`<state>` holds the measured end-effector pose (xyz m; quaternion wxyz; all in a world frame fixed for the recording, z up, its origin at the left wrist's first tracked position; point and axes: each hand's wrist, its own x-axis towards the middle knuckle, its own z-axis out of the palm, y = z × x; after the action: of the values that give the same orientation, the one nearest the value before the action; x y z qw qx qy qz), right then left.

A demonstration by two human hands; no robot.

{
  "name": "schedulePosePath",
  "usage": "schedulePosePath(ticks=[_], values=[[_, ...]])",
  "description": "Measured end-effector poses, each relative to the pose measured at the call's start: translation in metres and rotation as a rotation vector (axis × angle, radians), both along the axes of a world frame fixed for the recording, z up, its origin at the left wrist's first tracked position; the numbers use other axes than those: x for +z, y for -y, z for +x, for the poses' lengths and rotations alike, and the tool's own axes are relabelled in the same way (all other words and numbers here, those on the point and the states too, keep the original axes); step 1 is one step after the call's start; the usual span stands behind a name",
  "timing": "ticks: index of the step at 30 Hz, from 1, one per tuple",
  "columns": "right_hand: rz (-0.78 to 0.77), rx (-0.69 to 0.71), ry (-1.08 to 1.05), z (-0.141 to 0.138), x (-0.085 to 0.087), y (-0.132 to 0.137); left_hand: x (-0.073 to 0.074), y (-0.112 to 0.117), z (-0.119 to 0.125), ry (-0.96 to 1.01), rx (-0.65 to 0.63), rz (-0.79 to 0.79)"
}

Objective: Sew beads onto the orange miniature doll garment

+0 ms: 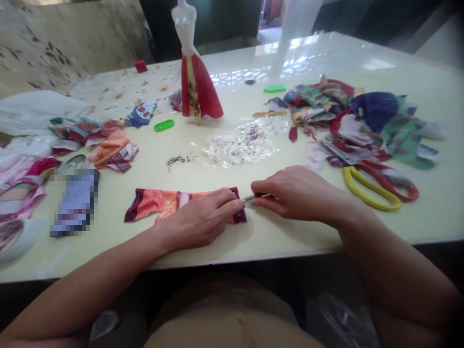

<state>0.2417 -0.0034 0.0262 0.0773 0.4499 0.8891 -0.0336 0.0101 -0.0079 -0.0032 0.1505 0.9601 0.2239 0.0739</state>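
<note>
In front of me on the table lies a piece of orange patterned cloth [163,202] with dark maroon ends. My left hand [203,217] rests over its right half, holding it down with fingers near the right end. From the right, my right hand [293,195] grips a small thin metal tool [250,197], its tip pointing left at the cloth's maroon end. The fingers cover most of that tool, so I cannot make out its exact kind. Behind the cloth are a small heap of tiny beads [177,160] and a clear plastic bag [239,145] holding small bits.
A white dress form [184,29] in a red skirt stands at the back. Scissors with yellow and red handles [369,191] lie right, beside a heap of cloth scraps [326,106]. More scraps [112,147], a blurred-out phone-like item [74,203] and a white bowl [21,241] are left.
</note>
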Motion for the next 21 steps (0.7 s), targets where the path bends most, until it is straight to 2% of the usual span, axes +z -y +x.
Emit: schedulePosePath(ticks=[5,12,15,18,21], values=[[-0.022,0.051,-0.005,-0.005,-0.001,0.002,0.002,-0.005,-0.003,0.227,0.099,-0.243],[-0.020,0.041,-0.014,-0.006,-0.001,0.003,0.006,-0.011,-0.009,0.475,0.285,-0.512],[-0.024,0.042,-0.033,-0.006,-0.001,0.004,0.008,-0.013,-0.011,0.474,0.289,-0.457],[-0.020,0.042,-0.043,-0.005,-0.001,0.003,0.011,-0.013,-0.010,0.294,0.223,-0.314],[-0.034,0.015,-0.023,0.001,0.001,0.000,0.014,-0.013,-0.009,0.159,0.203,-0.288]])
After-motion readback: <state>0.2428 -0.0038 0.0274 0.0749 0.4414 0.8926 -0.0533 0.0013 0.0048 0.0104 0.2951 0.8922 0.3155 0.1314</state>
